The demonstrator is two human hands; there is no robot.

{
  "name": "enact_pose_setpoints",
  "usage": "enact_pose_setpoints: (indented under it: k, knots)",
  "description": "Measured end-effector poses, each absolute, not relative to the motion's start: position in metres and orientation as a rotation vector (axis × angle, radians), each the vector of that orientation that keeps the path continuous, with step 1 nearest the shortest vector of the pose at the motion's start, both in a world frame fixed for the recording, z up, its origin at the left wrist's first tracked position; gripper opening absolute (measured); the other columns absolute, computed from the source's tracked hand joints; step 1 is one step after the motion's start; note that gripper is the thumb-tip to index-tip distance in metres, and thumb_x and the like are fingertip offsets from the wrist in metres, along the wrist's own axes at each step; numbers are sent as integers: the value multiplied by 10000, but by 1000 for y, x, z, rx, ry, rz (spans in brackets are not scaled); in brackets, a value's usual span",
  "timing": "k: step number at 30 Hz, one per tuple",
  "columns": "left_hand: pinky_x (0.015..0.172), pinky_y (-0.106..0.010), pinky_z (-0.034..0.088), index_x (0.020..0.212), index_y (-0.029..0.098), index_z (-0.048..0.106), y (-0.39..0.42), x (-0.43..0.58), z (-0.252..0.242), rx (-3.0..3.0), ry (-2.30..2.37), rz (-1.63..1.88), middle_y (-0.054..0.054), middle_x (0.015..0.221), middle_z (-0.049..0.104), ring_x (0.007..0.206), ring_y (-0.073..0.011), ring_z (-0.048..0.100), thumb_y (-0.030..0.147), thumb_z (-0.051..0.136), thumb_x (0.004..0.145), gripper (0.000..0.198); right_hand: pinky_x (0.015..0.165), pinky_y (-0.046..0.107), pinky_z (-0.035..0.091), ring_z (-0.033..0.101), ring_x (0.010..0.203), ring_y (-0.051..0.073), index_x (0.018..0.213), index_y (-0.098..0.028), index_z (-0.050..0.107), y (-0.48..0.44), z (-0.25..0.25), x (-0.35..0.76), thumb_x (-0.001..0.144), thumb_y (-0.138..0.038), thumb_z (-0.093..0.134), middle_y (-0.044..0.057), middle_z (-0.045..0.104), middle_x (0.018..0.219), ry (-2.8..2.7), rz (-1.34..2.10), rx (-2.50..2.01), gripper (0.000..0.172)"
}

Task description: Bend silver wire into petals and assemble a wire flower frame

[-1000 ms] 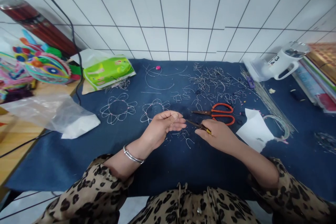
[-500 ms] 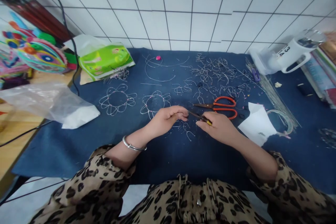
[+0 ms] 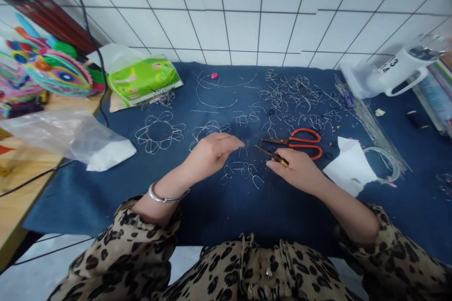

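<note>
My left hand (image 3: 211,152) hovers over the blue cloth (image 3: 219,207) with its fingers pinched together; a thin bent wire piece (image 3: 242,150) hangs at the fingertips. My right hand (image 3: 295,169) is closed round small pliers (image 3: 272,154) with yellow on the handle, their tip pointing left toward the left hand. Several small bent wire loops (image 3: 243,172) lie on the cloth between the hands. A wire flower shape (image 3: 208,130) sits just behind my left hand, and another wire flower (image 3: 159,132) lies further left.
Orange-handled scissors (image 3: 298,140) lie behind my right hand. A tangle of wire pieces (image 3: 293,99) covers the back of the cloth. White paper (image 3: 349,164), a white mug (image 3: 400,73), a green tissue pack (image 3: 143,80) and a plastic bag (image 3: 67,138) surround the work area.
My left hand has drawn left, away from the pliers' tip, opening a gap between the hands. The view has tilted slightly.
</note>
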State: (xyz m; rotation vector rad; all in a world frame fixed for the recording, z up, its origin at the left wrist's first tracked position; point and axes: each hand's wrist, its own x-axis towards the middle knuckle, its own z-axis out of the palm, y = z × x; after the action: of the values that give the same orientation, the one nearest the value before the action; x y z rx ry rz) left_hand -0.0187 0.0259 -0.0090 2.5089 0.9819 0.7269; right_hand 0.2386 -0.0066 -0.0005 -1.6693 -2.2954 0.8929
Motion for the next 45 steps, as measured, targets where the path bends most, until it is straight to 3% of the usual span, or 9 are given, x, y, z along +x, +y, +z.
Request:
enact_pose_setpoints:
  k: [8,16,24,35,39,45]
  knots:
    - [804,-325,381,825,212,656,28,-34,10,2671,890,268,-18,779,635,803,-157,577,131,499,850,179,543,234,302,507,618,131,720,-197,494,-6,-3,239,864,-536,415,-4,548,688,-2317,885,-1644,377]
    - [757,-322,296,631,185,591,19,-28,8,2660,881,182,-11,672,532,741,-158,494,154,510,836,222,543,236,300,526,638,143,729,-199,510,-5,-2,237,860,-528,423,5,567,708,-2352,852,-1658,365]
    - [761,-328,321,682,183,577,21,-31,12,2739,810,33,-21,703,542,734,-168,490,153,501,820,160,537,237,295,528,637,137,734,-200,504,-6,-2,237,863,-522,431,4,578,725,-2372,841,-1667,354]
    - [813,-352,341,873,178,638,30,-20,-7,2718,1044,379,-55,863,598,845,-191,514,195,500,869,139,522,235,280,515,622,126,739,-200,497,-6,0,236,866,-524,426,-5,572,726,-2419,821,-1688,355]
    - [839,-358,329,957,182,629,27,-17,-10,2711,1039,313,-60,935,604,888,-201,516,242,532,869,144,538,236,286,519,643,131,763,-198,512,-6,-1,236,867,-517,428,-2,574,737,-2438,798,-1680,346]
    - [849,-354,321,930,180,629,24,-15,-6,2712,967,207,-54,924,606,897,-196,517,231,533,870,124,561,237,296,516,659,134,761,-195,495,-6,-3,237,876,-517,415,-1,563,750,-2462,766,-1640,351]
